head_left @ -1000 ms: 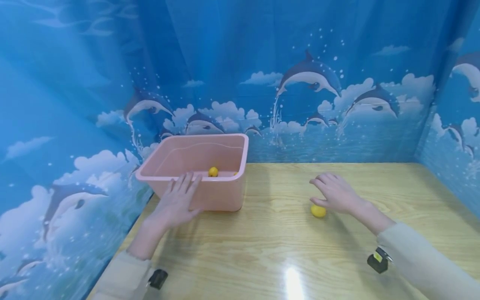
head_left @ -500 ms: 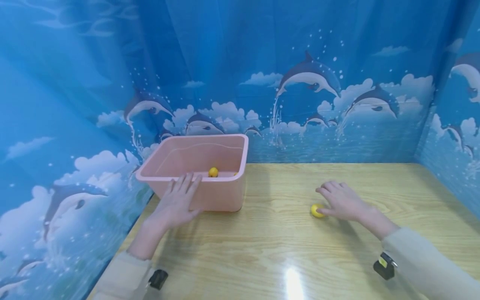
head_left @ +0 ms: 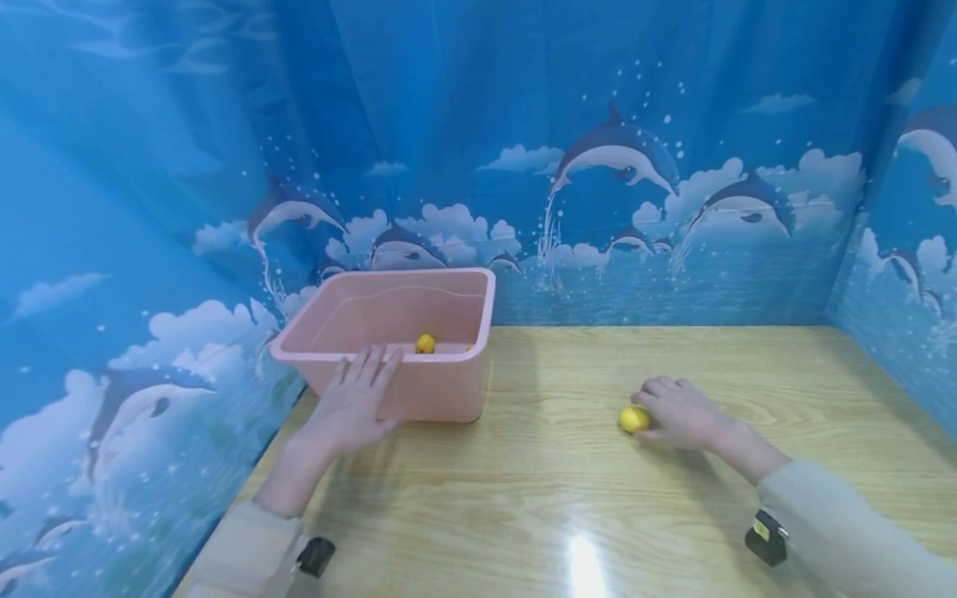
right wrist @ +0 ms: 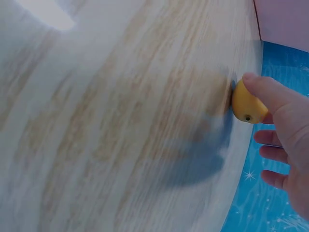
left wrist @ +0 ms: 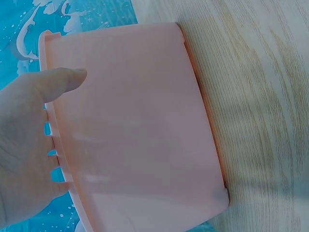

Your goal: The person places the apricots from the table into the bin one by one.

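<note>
My left hand [head_left: 351, 411] lies with straight fingers on the near rim of a pink plastic tub [head_left: 441, 386]. In the left wrist view its thumb [left wrist: 67, 81] lies along the tub's outer wall, the fingertips reaching the rim. At the right, my right hand [head_left: 682, 415] pinches a small yellow lemon-like fruit [head_left: 634, 419] on the table. The right wrist view shows the thumb on one side of this fruit [right wrist: 247, 104], which has a dark spot at its end; the index finger is mostly hidden behind it. The other fingers are loosely bent.
Inside the tub lies a yellow fruit [head_left: 424, 343], with part of another [head_left: 469, 346] showing at its right. The wood-grain table [head_left: 538, 465] extends between the hands. A blue dolphin-print curtain [head_left: 523, 224] hangs behind and to both sides.
My right hand has drawn slightly right and down, and its thumb and fingers have closed about the yellow fruit. The left hand and the tub have stayed put.
</note>
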{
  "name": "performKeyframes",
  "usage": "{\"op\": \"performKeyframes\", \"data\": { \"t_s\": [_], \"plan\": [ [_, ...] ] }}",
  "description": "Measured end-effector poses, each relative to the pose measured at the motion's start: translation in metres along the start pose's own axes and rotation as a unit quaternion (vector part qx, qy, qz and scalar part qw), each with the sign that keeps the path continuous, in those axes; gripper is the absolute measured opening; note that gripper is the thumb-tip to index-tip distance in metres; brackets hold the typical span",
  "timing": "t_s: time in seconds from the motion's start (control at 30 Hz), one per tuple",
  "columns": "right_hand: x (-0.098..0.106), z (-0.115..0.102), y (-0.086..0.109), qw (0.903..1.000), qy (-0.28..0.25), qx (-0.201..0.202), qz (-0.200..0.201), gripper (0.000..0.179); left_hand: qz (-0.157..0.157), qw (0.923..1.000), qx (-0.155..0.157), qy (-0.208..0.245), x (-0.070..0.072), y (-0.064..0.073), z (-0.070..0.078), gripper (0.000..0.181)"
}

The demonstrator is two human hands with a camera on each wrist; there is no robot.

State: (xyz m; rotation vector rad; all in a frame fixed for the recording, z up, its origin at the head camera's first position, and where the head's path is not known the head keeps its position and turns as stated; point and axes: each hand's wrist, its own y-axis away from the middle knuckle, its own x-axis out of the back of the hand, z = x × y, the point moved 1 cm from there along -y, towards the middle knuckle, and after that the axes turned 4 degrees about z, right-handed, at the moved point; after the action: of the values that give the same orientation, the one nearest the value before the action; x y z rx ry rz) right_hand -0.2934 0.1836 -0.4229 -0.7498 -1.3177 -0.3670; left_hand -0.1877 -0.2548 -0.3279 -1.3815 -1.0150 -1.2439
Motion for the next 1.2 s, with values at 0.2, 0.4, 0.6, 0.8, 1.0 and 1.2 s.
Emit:
{"op": "performKeyframes", "data": {
  "t_s": [0.2, 0.4, 0.6, 0.8, 1.0, 1.2],
  "plan": [
    [-0.006, -0.001, 0.001, 0.9999, 0.001, 0.011, 0.005, 0.048, 0.000, 1.0000, 0.002, 0.002, 0.001, 0.000, 0.001, 0.088],
    [-0.006, -0.002, 0.000, 0.9999, 0.001, 0.010, -0.010, 0.044, -0.001, 1.0000, 0.005, 0.008, 0.001, 0.000, 0.001, 0.089],
    [0.000, -0.003, -0.003, 0.9997, 0.001, -0.003, -0.022, 0.043, -0.003, 1.0000, 0.006, 0.006, 0.000, 0.000, 0.000, 0.089],
    [0.011, -0.008, -0.008, 0.9997, -0.005, -0.007, -0.023, 0.039, 0.002, 1.0000, 0.005, 0.008, 0.000, 0.000, -0.001, 0.088],
    [0.021, -0.010, -0.016, 0.9999, -0.011, -0.001, -0.011, 0.041, 0.005, 0.9999, 0.002, 0.009, -0.001, 0.000, -0.002, 0.088],
    [0.029, -0.012, -0.026, 0.9999, -0.009, 0.010, 0.008, 0.039, 0.001, 1.0000, 0.001, 0.007, -0.001, -0.001, -0.002, 0.089]
  ]
}}
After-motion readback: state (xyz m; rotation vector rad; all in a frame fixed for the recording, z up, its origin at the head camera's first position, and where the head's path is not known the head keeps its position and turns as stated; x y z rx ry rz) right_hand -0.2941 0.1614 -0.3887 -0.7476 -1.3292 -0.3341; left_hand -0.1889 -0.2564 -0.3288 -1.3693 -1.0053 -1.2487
